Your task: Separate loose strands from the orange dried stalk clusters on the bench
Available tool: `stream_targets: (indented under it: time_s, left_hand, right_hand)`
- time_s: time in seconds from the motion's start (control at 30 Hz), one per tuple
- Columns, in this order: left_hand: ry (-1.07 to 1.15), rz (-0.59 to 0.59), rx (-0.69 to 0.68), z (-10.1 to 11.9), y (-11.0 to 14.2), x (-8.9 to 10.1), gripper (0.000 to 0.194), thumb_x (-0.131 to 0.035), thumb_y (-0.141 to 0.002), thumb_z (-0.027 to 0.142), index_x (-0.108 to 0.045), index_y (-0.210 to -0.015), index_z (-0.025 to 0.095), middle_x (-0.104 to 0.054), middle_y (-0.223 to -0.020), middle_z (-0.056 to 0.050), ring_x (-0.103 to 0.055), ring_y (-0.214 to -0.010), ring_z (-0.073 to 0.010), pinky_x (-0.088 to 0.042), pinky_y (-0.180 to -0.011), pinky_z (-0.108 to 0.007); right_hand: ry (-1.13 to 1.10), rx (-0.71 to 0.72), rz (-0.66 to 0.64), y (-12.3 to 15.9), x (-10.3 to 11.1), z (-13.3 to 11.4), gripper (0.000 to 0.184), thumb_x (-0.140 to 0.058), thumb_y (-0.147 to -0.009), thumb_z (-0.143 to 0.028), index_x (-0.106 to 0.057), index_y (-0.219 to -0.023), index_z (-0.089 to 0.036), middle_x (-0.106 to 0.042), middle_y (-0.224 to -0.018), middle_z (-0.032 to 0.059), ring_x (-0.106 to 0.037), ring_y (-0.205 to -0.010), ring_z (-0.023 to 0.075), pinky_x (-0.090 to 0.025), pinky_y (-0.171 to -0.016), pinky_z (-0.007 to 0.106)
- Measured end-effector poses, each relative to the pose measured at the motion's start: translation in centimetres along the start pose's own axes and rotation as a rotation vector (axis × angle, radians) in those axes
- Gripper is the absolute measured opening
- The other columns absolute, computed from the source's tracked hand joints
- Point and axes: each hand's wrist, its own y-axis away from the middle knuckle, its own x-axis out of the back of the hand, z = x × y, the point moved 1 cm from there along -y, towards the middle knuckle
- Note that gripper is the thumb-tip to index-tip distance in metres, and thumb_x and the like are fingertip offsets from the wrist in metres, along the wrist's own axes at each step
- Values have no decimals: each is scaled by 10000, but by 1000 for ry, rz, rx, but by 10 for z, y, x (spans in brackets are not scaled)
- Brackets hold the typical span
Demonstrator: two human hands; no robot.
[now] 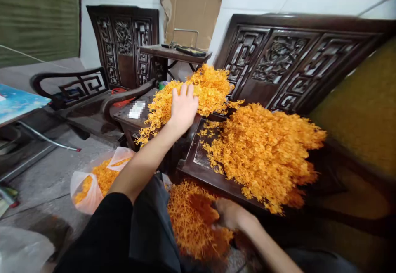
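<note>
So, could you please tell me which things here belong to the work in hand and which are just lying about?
In use:
left hand on far orange sprig heap
right hand in lap heap
big heap on bench
bag of sprigs

Lying about:
cardboard
remote
blue board

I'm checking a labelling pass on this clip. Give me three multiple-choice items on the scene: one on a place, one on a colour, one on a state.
1. Where does the left hand rest?
A. on the far orange pile
B. on the plastic bag
C. on the cardboard

2. What colour are the heaped sprigs?
A. green
B. orange
C. white

3. How is the right hand?
A. raised and open
B. low, blurred, at the sprigs in the lap
C. on the bench back

Answers: 1 A, the fingers lie spread on that pile. 2 B, every heap is orange. 3 B, it sits low against the lap bunch, blurred.
</note>
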Motion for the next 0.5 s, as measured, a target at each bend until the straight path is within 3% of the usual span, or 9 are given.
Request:
stream_targets:
  time_s: [0.03, 0.1, 0.17, 0.23, 0.27, 0.3, 0.4, 0.5]
  left_hand:
    - [-13, -37, 19, -9, -9, 2, 383, -476, -919, 24, -781, -1110, 154, -681, -1333, -196, -558, -1328, -399, -394, -1089, -620]
    - [11, -80, 56, -21, -23, 4, 345, -488, -939, 52, -790, -1069, 156, -749, -1172, -182, -646, -1202, -376, -414, -1066, -603]
    - [91, -49, 113, -28, -31, 5, 301, -512, -984, 133, -786, -1098, 181, -784, -1078, -150, -700, -1096, -341, -440, -1043, -569]
    - [204, 32, 166, -32, -34, 6, 285, -531, -1019, 239, -774, -1165, 216, -799, -1102, -117, -719, -1073, -311, -466, -1033, -519]
    - [263, 77, 185, -34, -34, 6, 297, -527, -1031, 276, -767, -1200, 228, -799, -1141, -102, -720, -1088, -293, -477, -1035, -489]
    - [317, 119, 197, -36, -35, 7, 317, -514, -1041, 297, -759, -1232, 235, -795, -1182, -87, -719, -1106, -274, -485, -1040, -459]
    - [395, 167, 198, -43, -36, 10, 341, -493, -1034, 283, -765, -1237, 245, -765, -1286, -54, -688, -1192, -241, -482, -1084, -422]
    - [348, 38, 140, -47, -40, 9, 331, -573, -947, 241, -781, -1204, 264, -647, -1490, -31, -553, -1405, -266, -392, -1208, -471]
  right_hand:
    - [-3, 50, -39, 8, 33, -6, 340, -890, -602, -407, -825, -855, -188, -773, -787, 90, -746, -729, 263, -591, -725, 348]
    - [-88, 267, -17, 17, 102, -26, 300, -652, -927, -441, -808, -1047, -215, -789, -916, 59, -737, -788, 191, -579, -789, 313]
    - [-125, 391, 278, 12, 172, -53, 338, -537, -1021, -410, -777, -1143, -206, -790, -971, 58, -730, -794, 175, -580, -816, 329]
    - [-5, 413, 724, -9, 231, -79, 324, -582, -1000, -334, -754, -1221, -173, -782, -1067, 90, -729, -905, 197, -567, -925, 374]
    - [35, 428, 874, -25, 255, -91, 365, -583, -987, -266, -713, -1308, -151, -762, -1168, 113, -724, -973, 204, -548, -987, 389]
    - [59, 446, 943, -43, 274, -101, 437, -586, -966, -201, -660, -1390, -129, -728, -1269, 133, -720, -976, 193, -537, -1019, 384]
    - [253, 454, 871, -99, 314, -119, 600, -601, -902, -94, -555, -1500, -91, -640, -1425, 172, -691, -1025, 193, -515, -1046, 363]
    - [487, 343, 844, -137, 337, -120, 546, -560, -882, -42, -647, -1414, -131, -631, -1432, 183, -556, -1291, 311, -435, -1112, 482]
